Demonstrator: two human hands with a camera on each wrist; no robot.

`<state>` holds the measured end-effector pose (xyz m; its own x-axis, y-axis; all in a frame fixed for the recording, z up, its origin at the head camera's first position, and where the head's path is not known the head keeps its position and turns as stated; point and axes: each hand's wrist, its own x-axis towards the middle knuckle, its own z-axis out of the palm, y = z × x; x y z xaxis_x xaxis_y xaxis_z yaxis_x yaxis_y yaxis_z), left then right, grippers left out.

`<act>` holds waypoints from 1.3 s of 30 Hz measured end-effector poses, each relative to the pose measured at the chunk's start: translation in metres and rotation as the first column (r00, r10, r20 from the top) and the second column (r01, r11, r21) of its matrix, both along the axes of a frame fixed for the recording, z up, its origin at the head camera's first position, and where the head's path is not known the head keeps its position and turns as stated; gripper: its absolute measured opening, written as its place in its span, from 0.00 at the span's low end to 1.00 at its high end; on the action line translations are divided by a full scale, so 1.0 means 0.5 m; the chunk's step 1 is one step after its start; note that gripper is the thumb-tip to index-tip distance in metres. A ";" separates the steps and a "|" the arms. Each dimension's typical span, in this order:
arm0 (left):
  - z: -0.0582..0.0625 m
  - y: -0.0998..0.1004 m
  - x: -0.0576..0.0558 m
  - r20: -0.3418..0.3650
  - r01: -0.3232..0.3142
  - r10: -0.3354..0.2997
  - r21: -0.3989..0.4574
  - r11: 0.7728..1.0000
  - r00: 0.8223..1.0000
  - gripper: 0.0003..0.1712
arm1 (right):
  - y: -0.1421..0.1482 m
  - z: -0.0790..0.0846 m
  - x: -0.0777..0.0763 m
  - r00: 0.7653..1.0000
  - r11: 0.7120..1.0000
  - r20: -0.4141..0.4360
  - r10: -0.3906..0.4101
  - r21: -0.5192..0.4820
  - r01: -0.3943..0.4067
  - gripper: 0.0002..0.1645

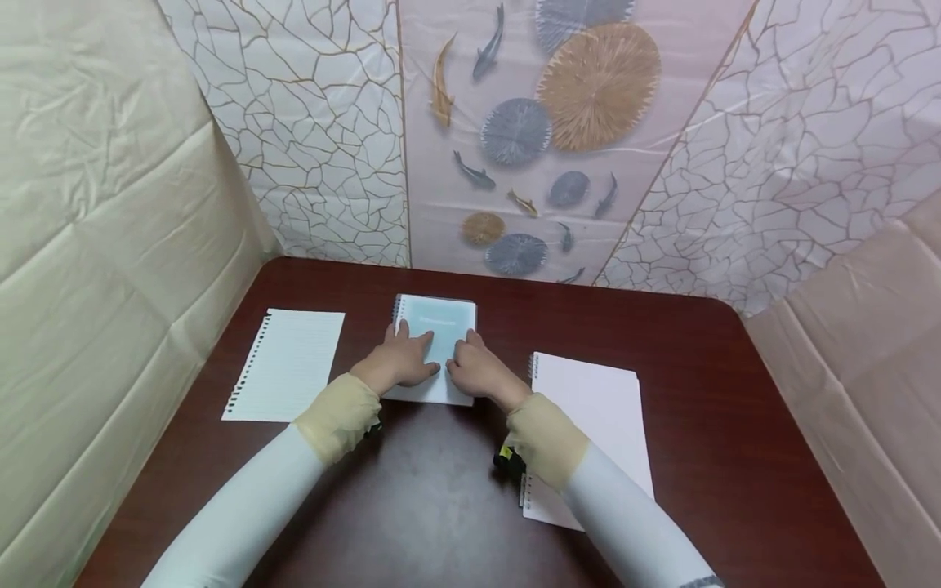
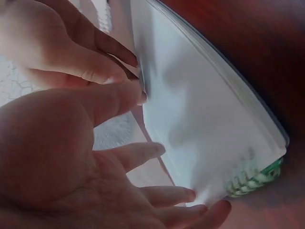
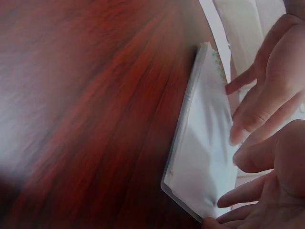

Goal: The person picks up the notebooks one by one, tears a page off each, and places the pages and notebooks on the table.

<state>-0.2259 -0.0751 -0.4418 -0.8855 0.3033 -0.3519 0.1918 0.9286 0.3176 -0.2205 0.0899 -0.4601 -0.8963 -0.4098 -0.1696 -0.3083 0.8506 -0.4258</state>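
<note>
A small spiral notebook (image 1: 443, 314) lies near the far side of the table, its top page pale blue with a white border. My left hand (image 1: 400, 359) rests on its left part with spread fingers. At its right side, my right hand (image 1: 481, 371) touches the page and the edge, its fingers slightly bent. The thumbs are close together over the page. In the left wrist view the notebook's page stack (image 2: 200, 95) and green-tinted binding show. The right wrist view has the right fingertips on the notebook (image 3: 205, 148) near its edge.
A loose lined sheet (image 1: 290, 363) with torn binding holes lies on the left of the dark red-brown table (image 1: 691, 408). A larger white spiral pad (image 1: 588, 408) lies at the right, partly under the right forearm. Patterned cloth (image 1: 331, 122) hangs behind.
</note>
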 end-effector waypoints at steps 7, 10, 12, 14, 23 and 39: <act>0.008 -0.026 -0.007 0.012 -0.038 0.038 -0.042 0.998 0.999 0.44 | -0.062 0.001 -0.018 0.999 0.995 0.039 0.002 -0.095 0.002 0.26; 0.004 -0.036 -0.011 -0.011 -0.054 0.054 -0.055 0.997 0.998 0.47 | -0.079 0.001 -0.021 0.999 0.994 0.048 0.009 -0.109 -0.003 0.27; -0.001 -0.041 -0.013 -0.025 -0.052 0.051 -0.063 0.997 0.998 0.48 | -0.085 0.001 -0.022 0.999 0.993 0.047 0.007 -0.114 -0.002 0.28; -0.004 -0.043 -0.013 -0.031 -0.047 0.045 -0.064 0.997 0.999 0.49 | -0.087 0.002 -0.023 0.999 0.993 0.041 0.008 -0.117 -0.003 0.28; -0.011 -0.042 -0.014 -0.025 -0.038 0.036 -0.078 0.996 0.999 0.50 | -0.089 -0.001 -0.020 0.998 0.999 0.049 0.040 -0.018 -0.039 0.30; -0.009 -0.046 -0.028 -0.221 -0.057 0.051 -0.018 0.998 0.974 0.45 | 0.039 -0.003 0.018 0.961 0.998 -0.272 0.058 -0.018 -0.065 0.41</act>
<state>-0.2401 -0.0982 -0.4461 -0.9570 0.2467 -0.1526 0.2041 0.9464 0.2503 -0.2116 0.1096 -0.4617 -0.8801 -0.4666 0.0875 -0.4665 0.8161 -0.3411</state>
